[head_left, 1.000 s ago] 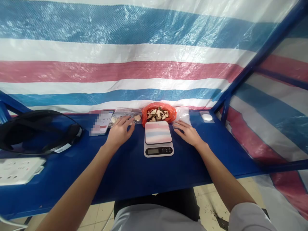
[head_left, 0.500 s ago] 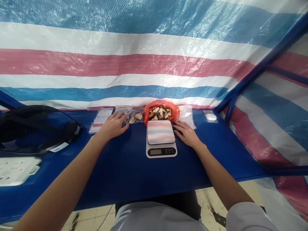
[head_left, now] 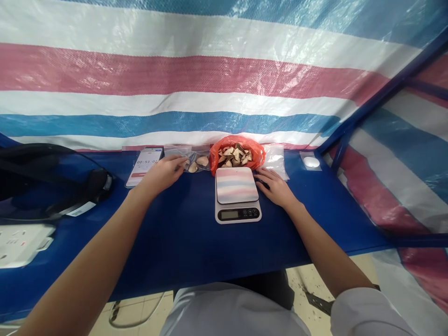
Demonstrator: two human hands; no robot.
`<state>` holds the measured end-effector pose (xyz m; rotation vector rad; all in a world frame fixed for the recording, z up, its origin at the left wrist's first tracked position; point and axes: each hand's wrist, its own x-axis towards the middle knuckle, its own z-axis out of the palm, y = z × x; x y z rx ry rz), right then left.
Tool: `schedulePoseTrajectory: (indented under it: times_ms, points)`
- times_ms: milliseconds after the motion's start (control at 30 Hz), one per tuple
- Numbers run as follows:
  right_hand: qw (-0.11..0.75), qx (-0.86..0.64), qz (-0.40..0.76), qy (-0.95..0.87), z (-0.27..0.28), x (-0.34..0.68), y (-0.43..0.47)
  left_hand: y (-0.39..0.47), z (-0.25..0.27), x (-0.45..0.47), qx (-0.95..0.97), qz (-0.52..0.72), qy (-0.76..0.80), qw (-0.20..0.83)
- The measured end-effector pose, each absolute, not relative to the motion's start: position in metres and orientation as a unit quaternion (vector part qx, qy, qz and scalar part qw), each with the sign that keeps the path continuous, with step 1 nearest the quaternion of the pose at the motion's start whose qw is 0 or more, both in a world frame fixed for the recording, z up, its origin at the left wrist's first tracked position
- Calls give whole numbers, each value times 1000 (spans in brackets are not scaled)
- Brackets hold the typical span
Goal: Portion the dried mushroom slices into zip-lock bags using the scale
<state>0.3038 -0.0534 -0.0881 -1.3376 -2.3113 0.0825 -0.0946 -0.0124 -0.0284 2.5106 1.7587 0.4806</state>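
Note:
My left hand [head_left: 165, 173] is bent with its fingers drawn together at the left side of a clear plastic bag [head_left: 196, 156] holding several pale slices [head_left: 202, 161]. The fingertips seem to pinch this bag, though the hand partly covers it. On the right, my right hand [head_left: 275, 185] lies with fingers apart beside a white kitchen scale [head_left: 237, 186], holding nothing. Its fingertips are close to flat clear bags [head_left: 276, 161]. Behind the scale stands an open red plastic bag [head_left: 257, 151] full of cut pieces that look like dried mushroom [head_left: 235, 156].
A phone [head_left: 145, 165] showing a running timer lies left of my left hand. Farther left are a black headset [head_left: 94, 191] and a white power strip [head_left: 26, 242]. A small white round object [head_left: 311, 162] in a clear bag lies right. Striped sheeting [head_left: 196, 77] closes the back.
The fingers of my left hand have drawn together at the bag of slices, where they were spread over it before. My right hand stays beside the scale. The view has tipped down slightly.

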Motion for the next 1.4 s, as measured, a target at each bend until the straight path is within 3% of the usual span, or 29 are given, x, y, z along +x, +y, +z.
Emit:
schedulePoseTrajectory:
  times_ms: [200,467,633,833,1000,1133,1400]
  points:
    - [221,-491,25,-842,-87,304,-54,-16,-24,-93,797,219,562,25]
    - [250,-489,-28,-835,-75,299,-59,-34,-6,-73,715,397,574,49]
    - [306,-478,-32,-823,-56,291,-65,-57,1,-38,631,533,531,187]
    - [417,-457,81,-782,-35,255,-62,-62,-9,6,514,638,428,382]
    - [524,-463,243,-673,-39,221,-39,-59,-24,27,407,660,353,523]
    - [546,-443,345,-622,-49,210,-31,-65,-36,32,353,660,342,568]
    - [566,-437,420,-558,-56,217,-30,-67,-42,30,313,632,362,609]
